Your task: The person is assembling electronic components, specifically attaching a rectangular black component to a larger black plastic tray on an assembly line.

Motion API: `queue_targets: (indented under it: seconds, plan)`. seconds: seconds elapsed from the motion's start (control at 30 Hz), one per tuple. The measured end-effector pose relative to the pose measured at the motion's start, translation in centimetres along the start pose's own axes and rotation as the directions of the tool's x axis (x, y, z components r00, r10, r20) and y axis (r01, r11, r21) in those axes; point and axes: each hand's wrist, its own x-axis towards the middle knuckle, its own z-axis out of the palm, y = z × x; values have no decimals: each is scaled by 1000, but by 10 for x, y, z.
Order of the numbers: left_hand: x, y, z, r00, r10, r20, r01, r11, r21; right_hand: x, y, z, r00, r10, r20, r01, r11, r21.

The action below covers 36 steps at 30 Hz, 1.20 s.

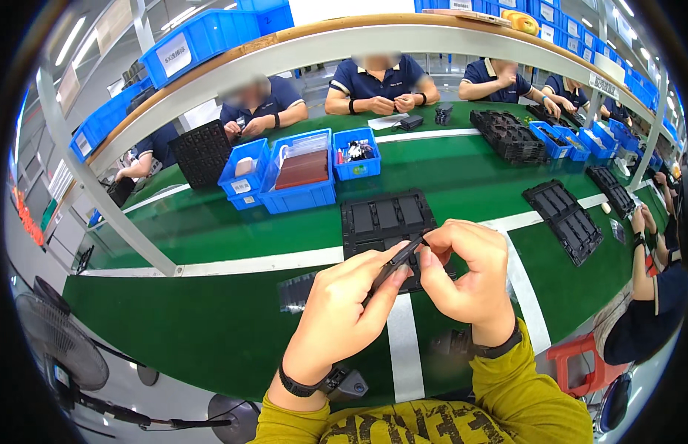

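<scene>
A thin, flat black part (394, 263) is held edge-up in front of me. My left hand (347, 296) grips its lower end between thumb and fingers. At its upper end my right hand (470, 270) is closed, thumb and index finger pinched together at the part's tip; whether they hold something small as well, I cannot make out. Just beyond both hands lies a black tray (384, 214) with flat black pieces in its slots, its near portion partly hidden by my hands. Beside my left wrist sits a small black device (350, 383).
Clear plastic strips (296, 293) lie left of my hands. Blue bins (296, 174) stand beyond the black tray. Another black tray (564, 218) lies to the right. A white post (114, 207) and a shelf beam rise over the bench. Co-workers sit opposite and at right.
</scene>
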Motion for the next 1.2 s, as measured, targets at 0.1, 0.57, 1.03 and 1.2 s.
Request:
queue_targets:
  seconds: [0.1, 0.57, 1.03, 1.2]
  plan:
    - [1, 1, 1, 1000, 4, 3, -4, 1000, -2, 0, 0, -2, 1000, 1, -15, -1, 1000, -12]
    - [-1, -2, 12, 985, 161, -67, -144, 967, 209, 2, -6, -3, 1000, 18, -25, -18, 1000, 6]
    - [6, -10, 19, 970, 233, -70, -180, 880, 440, -1, -10, -6, 987, -86, 137, 128, 933, -336]
    - [3, -14, 8, 994, -93, -53, 85, 988, -132, 1, -7, -7, 971, -223, 89, 232, 966, -117]
